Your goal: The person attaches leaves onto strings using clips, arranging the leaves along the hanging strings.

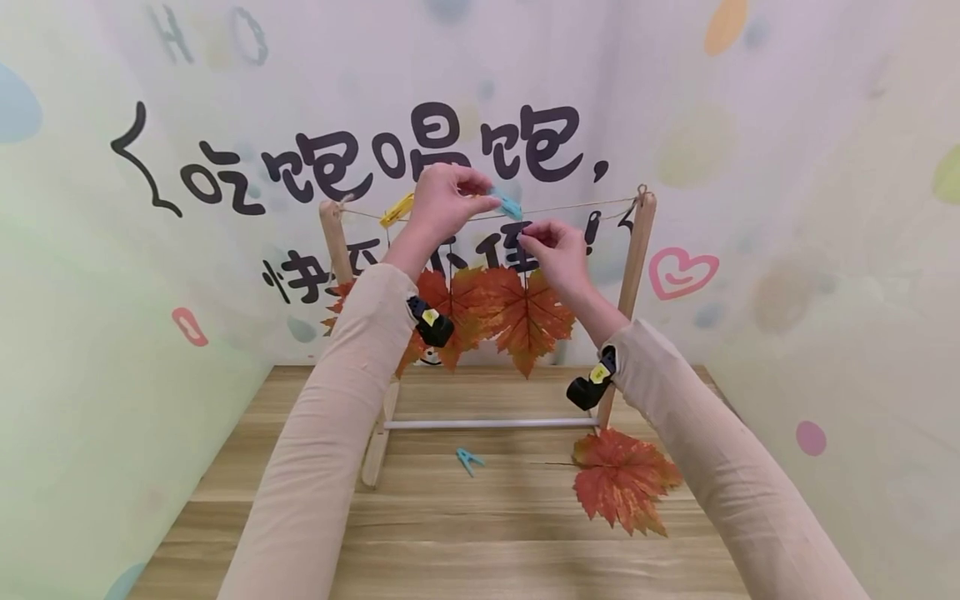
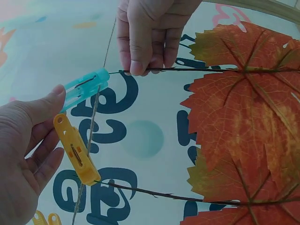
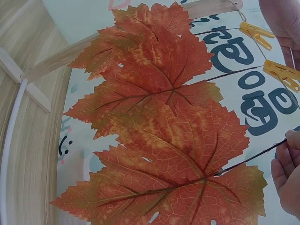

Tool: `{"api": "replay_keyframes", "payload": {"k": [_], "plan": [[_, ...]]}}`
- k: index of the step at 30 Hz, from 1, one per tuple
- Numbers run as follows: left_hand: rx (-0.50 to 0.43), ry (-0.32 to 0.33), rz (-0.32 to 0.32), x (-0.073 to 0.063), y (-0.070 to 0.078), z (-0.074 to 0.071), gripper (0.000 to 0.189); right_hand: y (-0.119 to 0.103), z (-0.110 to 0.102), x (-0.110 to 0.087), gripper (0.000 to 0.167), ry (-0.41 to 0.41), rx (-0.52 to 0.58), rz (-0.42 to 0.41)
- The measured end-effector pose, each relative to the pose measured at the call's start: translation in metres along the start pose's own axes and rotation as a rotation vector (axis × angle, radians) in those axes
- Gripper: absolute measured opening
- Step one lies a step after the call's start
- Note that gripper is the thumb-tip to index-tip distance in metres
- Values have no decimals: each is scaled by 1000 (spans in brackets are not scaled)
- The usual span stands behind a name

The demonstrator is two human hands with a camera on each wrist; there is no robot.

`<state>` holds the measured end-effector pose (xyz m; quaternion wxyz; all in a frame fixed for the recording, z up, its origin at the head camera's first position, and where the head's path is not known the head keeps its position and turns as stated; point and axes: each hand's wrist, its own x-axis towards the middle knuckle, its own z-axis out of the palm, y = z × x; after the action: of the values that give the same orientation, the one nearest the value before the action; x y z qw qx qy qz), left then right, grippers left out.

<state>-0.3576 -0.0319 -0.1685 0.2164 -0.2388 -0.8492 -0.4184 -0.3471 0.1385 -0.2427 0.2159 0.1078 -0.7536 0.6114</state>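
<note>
High at the twine [image 1: 581, 207], my left hand [image 1: 447, 198] pinches the handle end of a light blue clothespin [image 2: 84, 89]. The clothespin's nose sits at the twine, with the tip of a leaf stem beside it. My right hand [image 1: 558, 254] pinches that dark stem [image 2: 187, 70] between thumb and fingers, just below the clothespin. From it hangs a red-orange maple leaf [image 1: 528, 317]. Left of it, a yellow clothespin [image 2: 76, 150] grips the twine and the stem of another leaf [image 1: 453, 312]. One more yellow clothespin [image 3: 256, 35] holds a leaf farther left, partly hidden by my left arm.
Two wooden posts [image 1: 637, 250] carry the twine, and a white rod [image 1: 487, 423] joins them low down. On the wooden table [image 1: 420, 533] lie a loose blue clothespin [image 1: 468, 461] and a loose maple leaf [image 1: 624, 479]. A printed wall stands close behind.
</note>
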Motion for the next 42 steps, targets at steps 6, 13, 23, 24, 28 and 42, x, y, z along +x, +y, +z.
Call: {"api": "replay_keyframes", "payload": {"k": [6, 13, 23, 24, 28, 42], "plan": [[38, 15, 7, 0, -2, 3, 24, -1, -1, 1, 17, 0, -9, -9], [60, 20, 1, 0, -3, 4, 25, -4, 0, 2, 17, -7, -3, -9], [134, 15, 14, -3, -1, 4, 28, -4, 1, 3, 16, 1, -8, -2], [131, 13, 14, -3, -1, 4, 28, -4, 0, 3, 17, -1, -4, -3], [110, -17, 11, -4, -2, 3, 30, -3, 0, 2, 17, -13, 8, -6], [84, -71, 2, -6, -8, 2, 39, 2, -2, 0, 18, -54, 10, -28]]}}
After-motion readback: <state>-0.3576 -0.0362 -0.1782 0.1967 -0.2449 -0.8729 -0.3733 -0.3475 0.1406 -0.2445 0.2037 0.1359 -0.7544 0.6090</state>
